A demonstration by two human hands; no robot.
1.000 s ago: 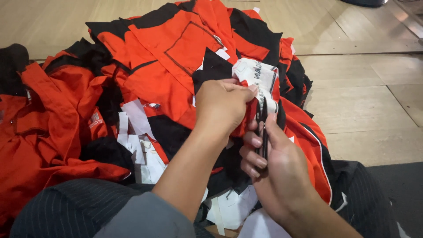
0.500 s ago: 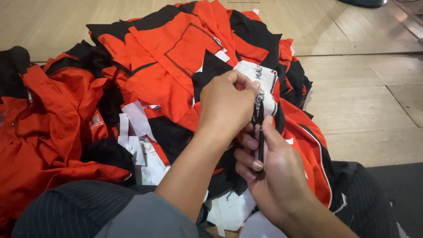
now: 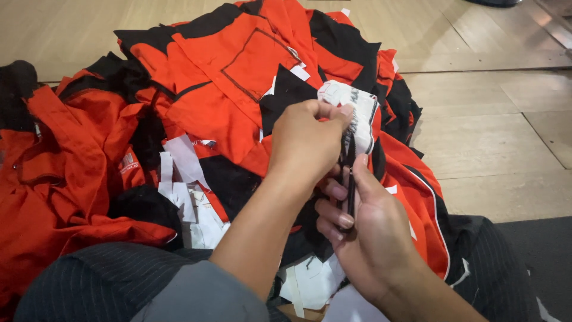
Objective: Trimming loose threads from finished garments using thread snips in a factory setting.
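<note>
Pale wooden plank floor (image 3: 500, 119), dark mat (image 3: 545, 256) at right, soft light

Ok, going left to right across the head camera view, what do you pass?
Crumpled orange garment → white paper strips → left hand pinching a white label → bare wooden floor.

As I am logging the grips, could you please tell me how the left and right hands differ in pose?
The left hand is knuckles-up, pinching the white fabric label; the right hand lies lower, palm-up, fingers curled round a thin black tool. Both are bare, over the orange-and-black garments.
</note>
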